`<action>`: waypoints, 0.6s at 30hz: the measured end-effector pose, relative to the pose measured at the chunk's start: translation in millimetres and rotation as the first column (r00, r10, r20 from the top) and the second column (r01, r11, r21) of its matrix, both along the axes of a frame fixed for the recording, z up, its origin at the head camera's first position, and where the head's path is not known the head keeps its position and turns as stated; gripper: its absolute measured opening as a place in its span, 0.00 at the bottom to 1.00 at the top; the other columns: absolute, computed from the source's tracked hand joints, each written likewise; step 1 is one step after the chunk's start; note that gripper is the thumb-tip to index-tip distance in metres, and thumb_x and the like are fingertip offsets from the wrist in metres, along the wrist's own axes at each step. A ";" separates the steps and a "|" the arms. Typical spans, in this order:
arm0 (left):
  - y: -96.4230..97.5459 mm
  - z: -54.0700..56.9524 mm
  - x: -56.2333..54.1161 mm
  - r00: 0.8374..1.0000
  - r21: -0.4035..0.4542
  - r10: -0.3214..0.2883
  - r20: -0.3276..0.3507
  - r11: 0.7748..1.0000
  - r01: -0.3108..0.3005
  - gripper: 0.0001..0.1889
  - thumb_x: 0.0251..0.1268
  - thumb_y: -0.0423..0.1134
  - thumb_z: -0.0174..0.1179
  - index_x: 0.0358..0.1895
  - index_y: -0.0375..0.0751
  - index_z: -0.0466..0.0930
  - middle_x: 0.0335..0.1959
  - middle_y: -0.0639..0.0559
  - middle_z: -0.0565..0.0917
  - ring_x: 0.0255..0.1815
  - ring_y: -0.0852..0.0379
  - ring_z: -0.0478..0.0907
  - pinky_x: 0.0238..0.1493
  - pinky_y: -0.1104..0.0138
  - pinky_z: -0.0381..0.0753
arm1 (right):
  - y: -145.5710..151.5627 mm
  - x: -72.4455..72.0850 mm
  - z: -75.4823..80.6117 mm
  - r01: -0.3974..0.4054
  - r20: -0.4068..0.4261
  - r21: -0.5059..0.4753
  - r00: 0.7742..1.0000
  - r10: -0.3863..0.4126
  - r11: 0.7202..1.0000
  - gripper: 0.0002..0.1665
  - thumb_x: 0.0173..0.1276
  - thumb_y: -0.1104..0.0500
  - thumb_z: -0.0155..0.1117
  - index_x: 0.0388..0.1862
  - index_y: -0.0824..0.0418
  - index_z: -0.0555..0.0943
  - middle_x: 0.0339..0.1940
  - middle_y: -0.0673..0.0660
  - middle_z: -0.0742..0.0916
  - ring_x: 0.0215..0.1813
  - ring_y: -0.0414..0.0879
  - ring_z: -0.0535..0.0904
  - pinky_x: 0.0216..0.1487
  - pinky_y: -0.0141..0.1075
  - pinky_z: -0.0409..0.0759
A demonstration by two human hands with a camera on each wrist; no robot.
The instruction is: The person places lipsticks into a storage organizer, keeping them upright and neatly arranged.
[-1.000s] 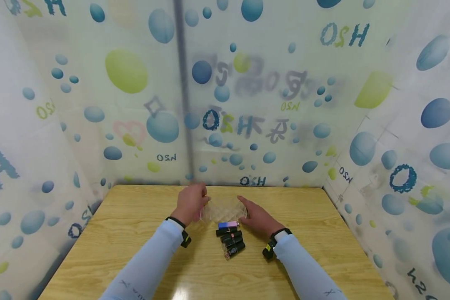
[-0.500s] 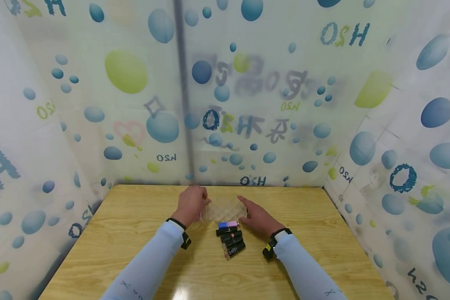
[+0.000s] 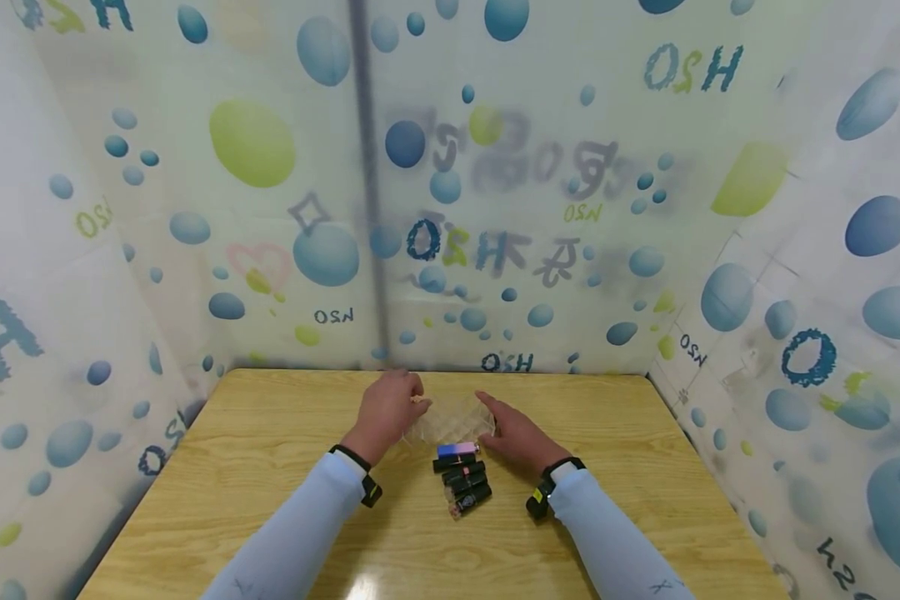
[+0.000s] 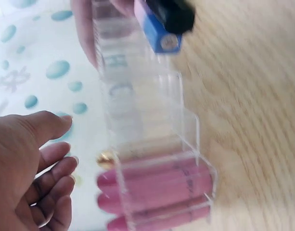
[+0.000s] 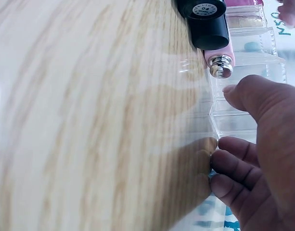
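While the right hand grips the 3 o'clock end of a clear compartmented organizer toward the 12 o'clock side of the table, the left hand hovers empty by its 9 o'clock end, fingers loosely bent. Pink tubes occupy that end. A stray knuckle could tip the likely lightweight organizer; a slip toward 6 o'clock could shove the blue-and-pink tube, sending black lipstick tubes rolling.
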State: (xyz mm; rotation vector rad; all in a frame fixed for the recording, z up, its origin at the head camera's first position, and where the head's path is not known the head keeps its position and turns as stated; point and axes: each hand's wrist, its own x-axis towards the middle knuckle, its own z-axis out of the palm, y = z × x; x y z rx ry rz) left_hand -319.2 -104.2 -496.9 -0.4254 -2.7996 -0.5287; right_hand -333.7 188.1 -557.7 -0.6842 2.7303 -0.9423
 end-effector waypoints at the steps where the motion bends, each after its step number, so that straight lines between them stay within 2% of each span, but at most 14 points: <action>1: 2.1 1.0 4.0 0.999 0.003 -0.027 -0.018 1.000 0.027 0.11 0.71 0.48 0.78 0.42 0.46 0.89 0.39 0.54 0.85 0.42 0.52 0.82 0.43 0.56 0.87 | 0.3 -0.1 0.0 0.002 0.000 0.003 1.000 -0.002 1.000 0.50 0.83 0.51 0.70 0.94 0.42 0.54 0.89 0.53 0.68 0.87 0.53 0.65 0.84 0.55 0.66; 4: 9.5 2.6 18.3 0.994 0.000 -0.096 -0.044 0.995 0.096 0.10 0.71 0.47 0.78 0.41 0.47 0.88 0.37 0.55 0.84 0.40 0.54 0.82 0.42 0.57 0.87 | 0.9 -0.8 -0.6 0.001 -0.003 0.006 1.000 -0.001 1.000 0.50 0.83 0.50 0.70 0.94 0.42 0.54 0.89 0.53 0.68 0.87 0.53 0.65 0.84 0.56 0.65; 6: 14.2 0.6 27.8 0.989 -0.008 -0.142 -0.036 0.990 0.142 0.09 0.71 0.46 0.78 0.41 0.49 0.88 0.37 0.56 0.84 0.39 0.56 0.82 0.41 0.58 0.86 | 1.1 -1.6 -1.7 -0.005 -0.012 0.005 1.000 0.005 1.000 0.50 0.83 0.50 0.70 0.94 0.42 0.54 0.89 0.53 0.68 0.87 0.54 0.65 0.84 0.57 0.65; 10: 22.7 -5.9 46.2 0.969 0.021 -0.241 0.057 0.971 0.240 0.08 0.71 0.45 0.78 0.40 0.51 0.87 0.36 0.58 0.84 0.36 0.60 0.81 0.40 0.62 0.84 | 1.9 -3.8 -3.9 -0.012 -0.036 0.019 0.999 0.012 1.000 0.50 0.83 0.49 0.70 0.94 0.42 0.54 0.89 0.53 0.68 0.87 0.53 0.65 0.83 0.56 0.66; 14: 28.3 -20.3 60.9 0.932 0.063 -0.323 0.163 0.946 0.317 0.09 0.71 0.47 0.78 0.38 0.54 0.86 0.34 0.63 0.82 0.34 0.65 0.77 0.38 0.66 0.81 | 2.2 -5.1 -5.1 -0.011 -0.052 0.050 0.999 0.014 0.999 0.50 0.83 0.49 0.70 0.94 0.42 0.54 0.89 0.52 0.68 0.87 0.52 0.65 0.84 0.54 0.66; 18: 35.1 -32.5 75.5 0.908 0.060 -0.349 0.232 0.937 0.345 0.11 0.69 0.51 0.79 0.35 0.56 0.85 0.33 0.67 0.81 0.32 0.68 0.75 0.36 0.68 0.80 | 2.2 -3.6 -4.0 -0.010 -0.057 0.059 0.998 0.014 0.998 0.51 0.83 0.49 0.70 0.94 0.44 0.54 0.89 0.52 0.67 0.87 0.52 0.65 0.84 0.54 0.65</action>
